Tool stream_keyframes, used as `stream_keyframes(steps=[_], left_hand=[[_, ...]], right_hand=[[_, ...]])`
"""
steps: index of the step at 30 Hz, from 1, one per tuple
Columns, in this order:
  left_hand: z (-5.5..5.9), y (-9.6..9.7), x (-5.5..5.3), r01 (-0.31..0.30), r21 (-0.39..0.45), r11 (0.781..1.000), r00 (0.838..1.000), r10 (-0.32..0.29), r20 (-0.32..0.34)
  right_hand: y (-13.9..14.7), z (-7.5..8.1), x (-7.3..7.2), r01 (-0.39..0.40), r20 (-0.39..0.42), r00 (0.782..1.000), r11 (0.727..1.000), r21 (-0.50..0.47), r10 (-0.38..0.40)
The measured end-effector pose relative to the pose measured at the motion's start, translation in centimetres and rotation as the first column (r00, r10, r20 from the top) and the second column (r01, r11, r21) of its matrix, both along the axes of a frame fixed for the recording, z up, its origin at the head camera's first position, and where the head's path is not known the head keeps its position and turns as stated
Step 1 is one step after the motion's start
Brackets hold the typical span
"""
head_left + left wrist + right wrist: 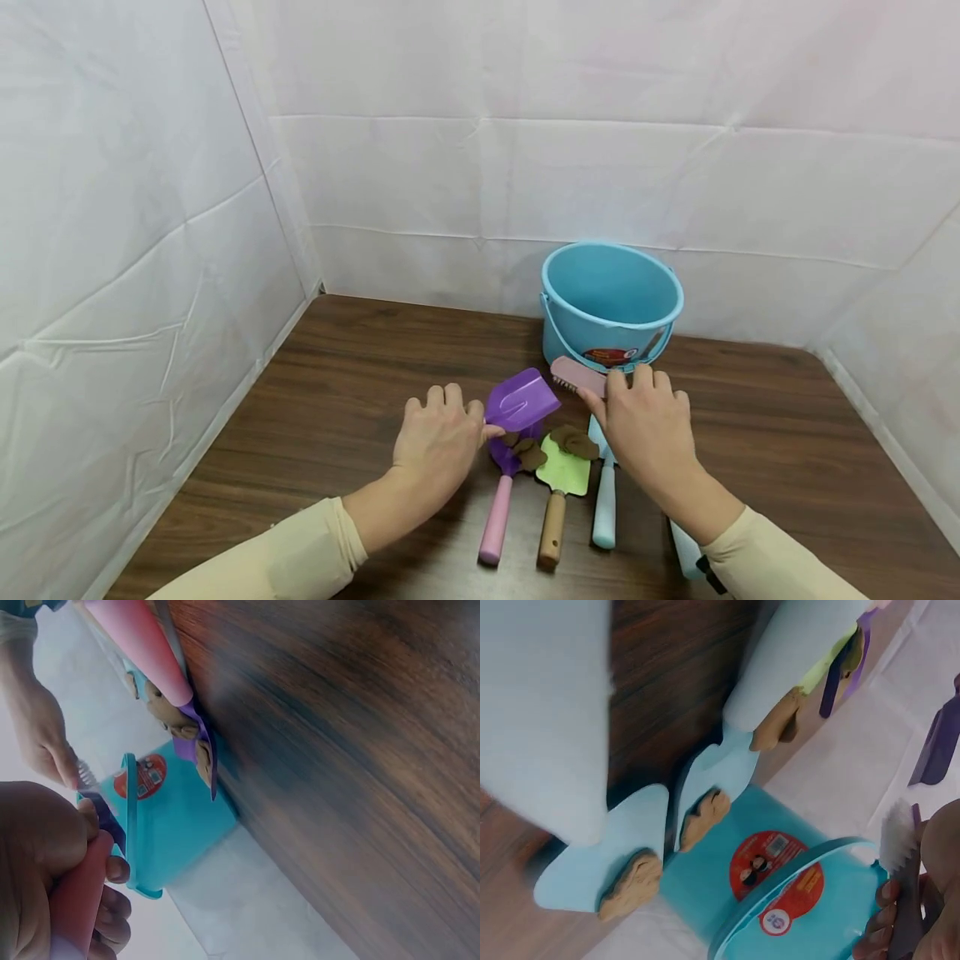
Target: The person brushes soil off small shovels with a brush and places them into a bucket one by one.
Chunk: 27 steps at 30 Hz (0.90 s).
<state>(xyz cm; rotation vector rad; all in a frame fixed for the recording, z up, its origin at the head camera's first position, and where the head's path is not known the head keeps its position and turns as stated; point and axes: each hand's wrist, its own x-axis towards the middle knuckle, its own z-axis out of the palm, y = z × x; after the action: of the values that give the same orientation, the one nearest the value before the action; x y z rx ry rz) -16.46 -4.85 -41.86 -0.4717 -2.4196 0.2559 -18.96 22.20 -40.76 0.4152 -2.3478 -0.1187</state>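
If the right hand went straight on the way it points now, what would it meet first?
Probably the front of the blue bucket, just beyond the right hand and its pink brush in the head view; depth is unclear, so it might pass over instead.

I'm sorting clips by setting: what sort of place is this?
Probably a makeshift indoor filming booth: creased white sheets stand on three sides of a brown wood-look table, and a blue bucket sits near the back.

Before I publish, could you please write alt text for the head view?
A person's left hand holds a purple shovel, the right hand a pink brush; other shovels, some bearing brown lumps, lie on a wood-grained table before a blue bucket.
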Motion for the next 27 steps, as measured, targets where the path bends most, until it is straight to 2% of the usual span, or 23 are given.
stream_keyframes(steps=[4,6,8,10,12,14,15,16,17,18,19,21,22,23,24,25,26,27], left_hand=[[0.1,-0.1,-0.2,0.002,-0.003,1.000,0.999,-0.002,0.032],[0.2,-0.2,-0.3,-0.007,-0.016,1.000,0.995,0.008,0.099],[0.5,-0.4,-0.4,-0.018,-0.014,1.000,0.978,0.021,0.210],[0.8,-0.8,-0.6,-0.027,0.014,1.000,0.943,0.021,0.331],[0.9,-1.2,-0.9,-0.028,0.087,0.996,0.897,-0.013,0.442],[0.9,-1.6,-1.2,-0.032,0.214,0.976,0.834,-0.092,0.544],[0.9,-1.8,-1.4,-0.033,0.294,0.955,0.798,-0.152,0.583],[0.9,-2.0,-1.5,-0.039,0.387,0.921,0.753,-0.227,0.617],[0.8,-2.1,-1.7,-0.062,0.487,0.871,0.692,-0.314,0.650],[0.8,-2.2,-1.8,-0.101,0.586,0.804,0.611,-0.415,0.674],[0.7,-2.2,-1.9,-0.166,0.675,0.719,0.517,-0.520,0.680],[0.5,-2.2,-2.1,-0.333,0.786,0.521,0.316,-0.723,0.614],[0.4,-2.2,-2.1,-0.437,0.792,0.427,0.220,-0.803,0.554],[0.3,-2.1,-2.1,-0.535,0.770,0.348,0.139,-0.862,0.486],[0.3,-2.0,-2.0,-0.617,0.732,0.289,0.072,-0.905,0.418],[0.2,-2.0,-2.0,-0.676,0.695,0.245,0.021,-0.936,0.351],[0.2,-1.9,-1.9,-0.723,0.658,0.210,-0.017,-0.958,0.287],[0.1,-1.8,-1.8,-0.760,0.623,0.183,-0.044,-0.972,0.232]], right_hand=[[0.3,0.1,0.1,0.005,0.016,1.000,1.000,-0.016,-0.004],[0.2,0.2,0.1,-0.009,0.025,1.000,1.000,-0.024,0.009],[0.2,0.3,0.2,-0.031,0.033,0.999,0.999,-0.034,0.032],[0.2,0.4,0.4,-0.060,0.040,0.997,0.997,-0.043,0.061],[0.1,0.5,0.5,-0.087,0.043,0.995,0.995,-0.052,0.090],[0.0,0.6,0.7,-0.109,0.040,0.993,0.993,-0.055,0.111],[0.0,0.6,0.8,-0.117,0.035,0.992,0.992,-0.053,0.119],[-0.1,0.7,0.9,-0.123,0.027,0.992,0.991,-0.049,0.125],[-0.3,0.8,1.0,-0.129,0.017,0.991,0.991,-0.044,0.130],[-0.4,0.9,1.1,-0.136,0.005,0.991,0.990,-0.036,0.136],[-0.6,1.0,1.3,-0.144,-0.007,0.990,0.989,-0.029,0.143],[-1.0,1.2,1.6,-0.162,-0.031,0.986,0.987,-0.015,0.162],[-1.2,1.3,1.8,-0.177,-0.038,0.984,0.984,-0.007,0.177],[-1.4,1.3,1.9,-0.195,-0.043,0.980,0.981,-0.001,0.195],[-1.6,1.4,2.1,-0.216,-0.043,0.975,0.976,0.008,0.216],[-1.8,1.4,2.3,-0.234,-0.039,0.971,0.972,0.017,0.234],[-2.0,1.4,2.4,-0.252,-0.033,0.967,0.967,0.026,0.253],[-2.2,1.5,2.6,-0.269,-0.025,0.963,0.962,0.036,0.270]])
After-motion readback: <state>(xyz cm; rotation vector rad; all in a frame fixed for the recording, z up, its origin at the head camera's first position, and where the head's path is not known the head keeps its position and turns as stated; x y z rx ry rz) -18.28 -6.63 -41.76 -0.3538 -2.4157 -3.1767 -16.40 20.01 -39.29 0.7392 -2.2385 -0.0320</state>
